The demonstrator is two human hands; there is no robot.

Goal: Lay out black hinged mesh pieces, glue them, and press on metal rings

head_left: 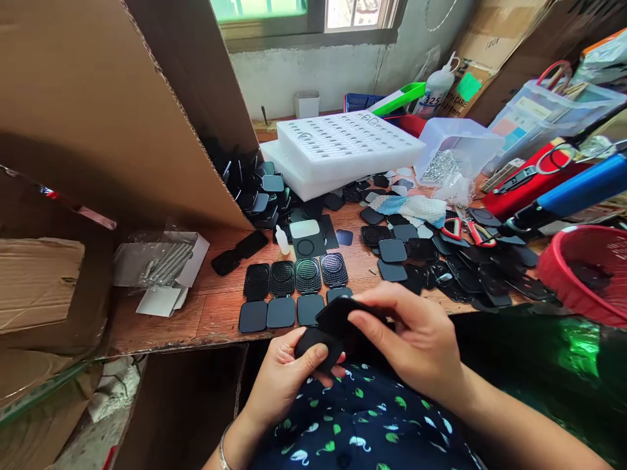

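From a head-worn camera we look forward and down, close over the left hand and right hand. Our single view reaches the window.

From here I see a rough gray wall with a window in it. Daylight shines in, and one pane glows green. The worktop is reddish brown wood. Tall brown cardboard stands on the left.
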